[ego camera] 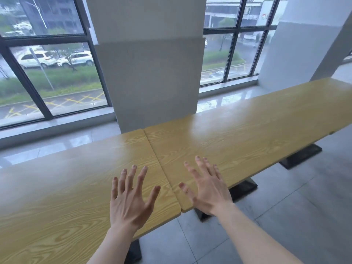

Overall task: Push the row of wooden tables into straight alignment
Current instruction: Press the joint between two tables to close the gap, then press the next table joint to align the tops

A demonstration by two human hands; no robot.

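Both hands are open with fingers spread, the left hand (129, 202) over the near yellow wood-grain table (57, 197), the right hand (207, 189) over the adjoining yellow wood-grain table (247, 130). The seam (162, 166) runs away between them, and the right table's near edge looks to sit slightly proud.

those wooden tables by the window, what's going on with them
A person stands at the near side of a row of wooden tables, both hands spread open over the tops. The left hand is over the left table and the right hand over the right table, either side of the seam where they meet. Whether the palms press down is unclear. At the near edge the two corners look slightly offset, so the row does not appear quite straight yet.
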